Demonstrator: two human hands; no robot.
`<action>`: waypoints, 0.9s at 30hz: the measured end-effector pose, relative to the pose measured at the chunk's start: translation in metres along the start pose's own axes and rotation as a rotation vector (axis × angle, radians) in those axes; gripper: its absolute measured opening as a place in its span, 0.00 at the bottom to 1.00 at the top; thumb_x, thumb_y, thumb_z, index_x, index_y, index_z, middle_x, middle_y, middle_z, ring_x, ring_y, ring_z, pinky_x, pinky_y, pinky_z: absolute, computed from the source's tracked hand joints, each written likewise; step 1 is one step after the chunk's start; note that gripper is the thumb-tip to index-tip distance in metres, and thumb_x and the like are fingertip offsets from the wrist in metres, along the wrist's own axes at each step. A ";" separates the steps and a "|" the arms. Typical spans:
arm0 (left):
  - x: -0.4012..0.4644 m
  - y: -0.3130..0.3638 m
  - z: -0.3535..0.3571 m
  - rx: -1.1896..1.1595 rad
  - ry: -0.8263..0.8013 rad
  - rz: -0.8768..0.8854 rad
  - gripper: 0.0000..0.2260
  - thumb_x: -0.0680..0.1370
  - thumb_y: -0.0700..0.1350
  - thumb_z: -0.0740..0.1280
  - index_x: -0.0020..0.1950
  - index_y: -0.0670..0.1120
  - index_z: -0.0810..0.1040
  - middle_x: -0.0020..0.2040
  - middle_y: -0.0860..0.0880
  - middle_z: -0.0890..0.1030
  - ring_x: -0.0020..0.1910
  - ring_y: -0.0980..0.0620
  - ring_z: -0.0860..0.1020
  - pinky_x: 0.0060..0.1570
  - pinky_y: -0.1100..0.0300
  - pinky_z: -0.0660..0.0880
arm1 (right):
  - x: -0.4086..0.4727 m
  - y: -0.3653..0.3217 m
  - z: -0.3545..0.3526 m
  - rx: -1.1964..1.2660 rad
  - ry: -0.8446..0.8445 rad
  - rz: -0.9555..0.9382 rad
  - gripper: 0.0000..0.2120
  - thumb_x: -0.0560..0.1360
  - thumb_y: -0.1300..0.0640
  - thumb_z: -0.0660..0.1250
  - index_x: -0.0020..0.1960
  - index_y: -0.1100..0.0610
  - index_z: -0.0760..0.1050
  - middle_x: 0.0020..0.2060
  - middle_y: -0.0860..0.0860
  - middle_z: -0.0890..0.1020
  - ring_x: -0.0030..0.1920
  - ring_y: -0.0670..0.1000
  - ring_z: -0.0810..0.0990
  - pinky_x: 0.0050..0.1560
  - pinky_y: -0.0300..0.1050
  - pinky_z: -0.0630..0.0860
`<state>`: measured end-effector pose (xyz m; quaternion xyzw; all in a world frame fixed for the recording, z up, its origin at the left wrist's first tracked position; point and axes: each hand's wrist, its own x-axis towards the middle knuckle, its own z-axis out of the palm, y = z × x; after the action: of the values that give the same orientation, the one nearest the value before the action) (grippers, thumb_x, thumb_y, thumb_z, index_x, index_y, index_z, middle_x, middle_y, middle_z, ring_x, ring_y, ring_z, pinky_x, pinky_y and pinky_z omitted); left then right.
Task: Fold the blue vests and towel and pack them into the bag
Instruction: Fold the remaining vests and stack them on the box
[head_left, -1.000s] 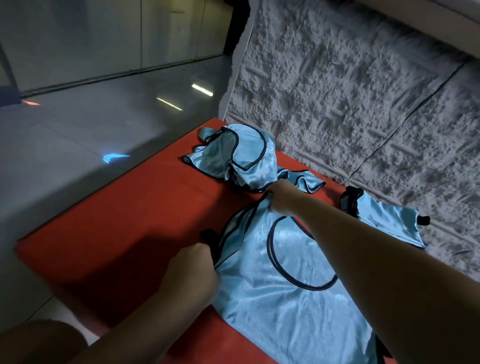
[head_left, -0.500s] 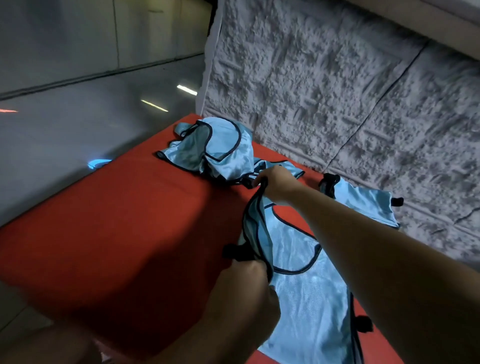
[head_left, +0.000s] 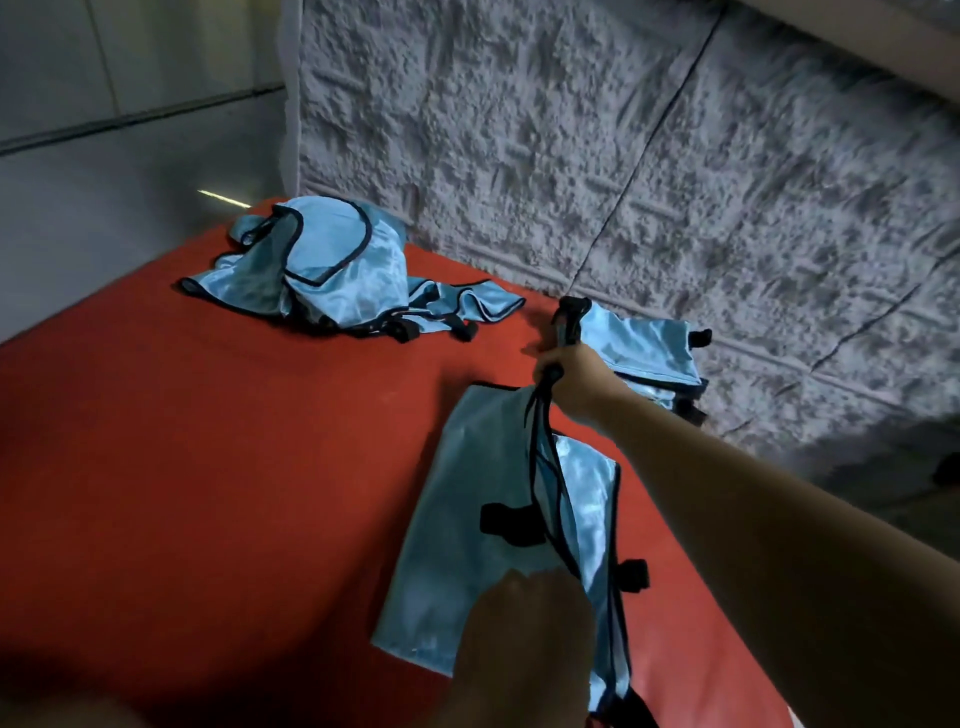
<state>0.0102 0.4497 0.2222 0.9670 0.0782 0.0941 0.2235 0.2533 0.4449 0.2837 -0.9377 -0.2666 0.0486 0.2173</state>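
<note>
A light blue vest (head_left: 467, 519) with black trim lies folded lengthwise on the red surface (head_left: 234, 467). My right hand (head_left: 576, 379) grips its black-edged top end at the far side. My left hand (head_left: 524, 639) holds the near end, fingers hidden under the fabric. A crumpled heap of more blue vests (head_left: 332, 270) sits at the far left. A stack of folded blue vests (head_left: 644, 353) lies by the wall, just beyond my right hand. No bag or towel is in view.
A rough grey stone-textured wall (head_left: 623, 156) borders the red surface at the back and right. Grey shiny floor (head_left: 104, 182) lies beyond its left edge.
The vest's left half has been lifted and swung over to the right, so it now lies folded in half lengthwise. Both hands moved right with it.
</note>
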 end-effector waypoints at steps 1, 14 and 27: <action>-0.004 -0.004 0.002 0.014 -0.055 -0.021 0.17 0.42 0.43 0.80 0.22 0.47 0.74 0.19 0.50 0.70 0.17 0.52 0.73 0.14 0.63 0.66 | -0.003 0.017 0.002 0.016 0.003 0.036 0.20 0.68 0.75 0.57 0.34 0.53 0.77 0.41 0.56 0.84 0.42 0.50 0.81 0.42 0.38 0.75; -0.012 0.031 0.046 0.195 -0.002 0.119 0.14 0.61 0.39 0.52 0.22 0.43 0.76 0.22 0.46 0.71 0.19 0.47 0.72 0.16 0.61 0.65 | -0.034 0.102 0.009 -0.012 -0.029 0.178 0.21 0.64 0.77 0.53 0.38 0.58 0.80 0.28 0.50 0.76 0.29 0.51 0.73 0.22 0.32 0.65; -0.007 0.014 -0.010 -0.111 -0.402 0.185 0.22 0.72 0.66 0.63 0.56 0.52 0.75 0.49 0.49 0.82 0.52 0.48 0.80 0.55 0.54 0.77 | -0.097 0.073 0.002 0.033 0.239 0.067 0.21 0.77 0.68 0.59 0.64 0.54 0.81 0.61 0.52 0.83 0.61 0.51 0.81 0.61 0.40 0.74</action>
<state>0.0029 0.4398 0.2367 0.9556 -0.0621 -0.0761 0.2778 0.2049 0.3394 0.2480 -0.9415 -0.2063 -0.0520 0.2613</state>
